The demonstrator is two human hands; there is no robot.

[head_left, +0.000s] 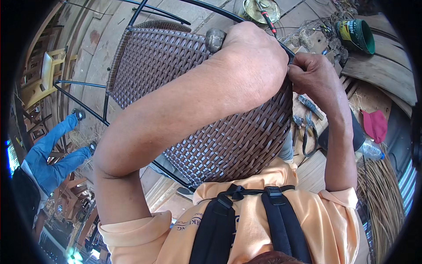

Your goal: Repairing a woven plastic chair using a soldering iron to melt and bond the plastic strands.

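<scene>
A brown woven wicker chair (246,132) with a black metal frame lies in front of me, its woven side facing up. My left hand (257,46) is bent in a fist over the far right edge of the weave, its fingers hidden behind the wrist. Against that fist shows a rounded grey lump (215,40), its kind unclear. My right hand (314,72) is closed in a pinch at the weave's right edge, close beside my left wrist. Whatever lies between its fingertips is too small to make out.
Beyond the chair a red-and-black screwdriver (267,20) rests across a round tin (250,9). A green bucket (362,37) lies tipped at the far right. Pliers (309,127), a red cap (373,125) and a plastic bottle (371,149) are on the right. Someone in jeans (52,149) is at left.
</scene>
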